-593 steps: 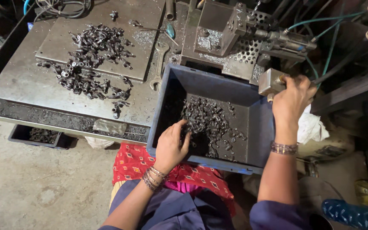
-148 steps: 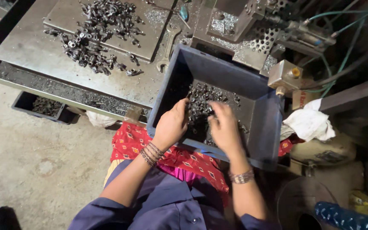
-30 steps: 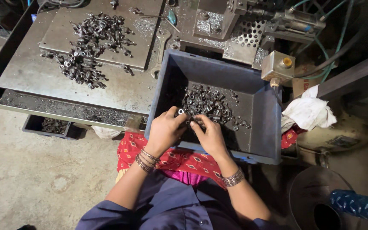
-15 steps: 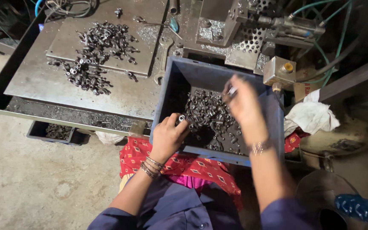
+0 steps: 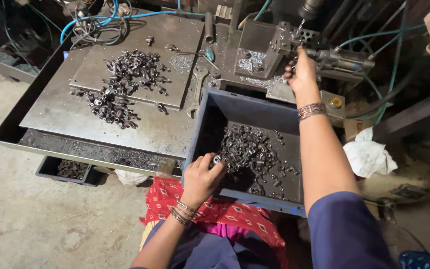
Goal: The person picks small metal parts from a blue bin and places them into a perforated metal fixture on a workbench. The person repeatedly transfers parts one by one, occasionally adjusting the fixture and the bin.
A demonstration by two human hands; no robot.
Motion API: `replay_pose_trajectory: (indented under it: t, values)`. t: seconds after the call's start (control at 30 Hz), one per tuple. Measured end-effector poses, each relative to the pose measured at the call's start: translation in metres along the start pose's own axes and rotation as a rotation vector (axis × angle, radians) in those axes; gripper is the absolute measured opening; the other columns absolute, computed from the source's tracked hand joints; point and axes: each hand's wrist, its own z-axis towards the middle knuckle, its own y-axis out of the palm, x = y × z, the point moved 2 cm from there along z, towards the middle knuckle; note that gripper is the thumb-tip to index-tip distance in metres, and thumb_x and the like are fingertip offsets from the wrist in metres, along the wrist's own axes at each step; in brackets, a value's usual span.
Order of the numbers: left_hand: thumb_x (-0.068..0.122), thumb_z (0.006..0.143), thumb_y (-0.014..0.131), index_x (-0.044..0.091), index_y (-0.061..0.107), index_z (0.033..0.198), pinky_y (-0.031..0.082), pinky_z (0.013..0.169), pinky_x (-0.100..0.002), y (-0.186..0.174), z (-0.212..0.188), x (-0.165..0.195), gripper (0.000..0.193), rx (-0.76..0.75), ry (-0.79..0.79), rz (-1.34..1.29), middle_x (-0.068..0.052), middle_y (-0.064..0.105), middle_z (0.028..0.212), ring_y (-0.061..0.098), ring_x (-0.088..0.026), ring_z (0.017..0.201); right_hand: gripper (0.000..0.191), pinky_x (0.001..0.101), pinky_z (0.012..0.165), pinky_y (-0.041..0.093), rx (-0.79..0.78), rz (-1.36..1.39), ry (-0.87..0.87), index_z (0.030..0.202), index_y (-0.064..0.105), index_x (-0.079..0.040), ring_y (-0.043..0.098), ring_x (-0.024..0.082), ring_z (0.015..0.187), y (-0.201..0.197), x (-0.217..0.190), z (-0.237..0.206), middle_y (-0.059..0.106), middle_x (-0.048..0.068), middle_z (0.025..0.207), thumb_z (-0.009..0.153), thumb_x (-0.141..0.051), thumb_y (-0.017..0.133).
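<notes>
- Small metal parts (image 5: 252, 152) lie in a loose heap inside the grey bin (image 5: 255, 107), which rests at our lap, just beside the steel table (image 5: 75, 127).
- Our left hand (image 5: 202, 177) is curled at the near edge of the heap, fingers closed on one ring-shaped part (image 5: 216, 160).
- Our right hand (image 5: 302, 74) reaches up to the machine fixture (image 5: 279, 45) behind the bin, arm stretched straight; we cannot tell if its fingers pinch a part.
- We judge it best to seat each piece squarely in the fixture and keep the fingers away from the tool.
- More finished-looking parts (image 5: 123, 82) are piled on the table plate.
</notes>
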Motion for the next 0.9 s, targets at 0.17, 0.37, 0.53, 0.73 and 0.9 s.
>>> replay_pose_trajectory:
  t: [0.17,0.37,0.53,0.73,0.9]
  values:
    - [0.023,0.081,0.078,0.015,0.068,0.101,0.053,0.065,-0.039,-0.001,-0.002,0.001,0.023,0.016,0.007,-0.004,-0.009,0.066,0.109,0.066,-0.026,0.085,0.033,0.0290,0.038,0.040,0.089,-0.333,-0.371,0.083,0.058,-0.009,0.051,0.012,0.048,0.002,-0.004,-0.008,0.052,-0.001,0.066,0.104,-0.033,0.062]
    - [0.022,0.081,0.079,0.015,0.068,0.100,0.053,0.065,-0.039,-0.001,0.001,0.002,0.023,0.030,-0.004,-0.030,-0.008,0.066,0.108,0.066,-0.025,0.084,0.034,0.0305,0.035,0.035,0.315,-0.281,-0.339,0.085,0.060,-0.003,0.048,0.015,0.044,0.014,0.002,-0.003,0.054,0.001,0.064,0.101,-0.034,0.062]
    - [0.022,0.082,0.079,0.015,0.068,0.100,0.053,0.065,-0.039,-0.002,-0.001,0.002,0.022,0.027,-0.005,-0.031,-0.009,0.067,0.108,0.066,-0.026,0.084,0.033,0.0291,0.034,0.040,0.414,-0.016,-0.323,0.091,0.056,-0.007,0.053,0.012,0.043,-0.001,0.005,0.004,0.054,-0.001,0.065,0.102,-0.038,0.061]
    - [0.022,0.083,0.078,0.016,0.068,0.099,0.053,0.064,-0.039,-0.003,-0.002,0.004,0.020,0.019,-0.012,-0.039,-0.008,0.066,0.109,0.066,-0.025,0.084,0.036,0.0270,0.041,0.031,0.074,-0.499,-0.384,0.097,0.063,-0.003,0.044,0.008,0.047,-0.041,0.006,-0.050,0.056,-0.003,0.067,0.107,-0.037,0.067]
    - [0.022,0.083,0.078,0.015,0.068,0.100,0.053,0.064,-0.040,-0.001,-0.004,0.004,0.020,0.006,-0.030,-0.044,-0.009,0.066,0.109,0.066,-0.026,0.084,0.032,0.0244,0.050,0.036,-0.136,-0.923,-0.260,0.104,0.065,0.001,0.047,0.008,0.058,-0.060,0.004,-0.089,0.058,0.001,0.076,0.105,-0.031,0.068]
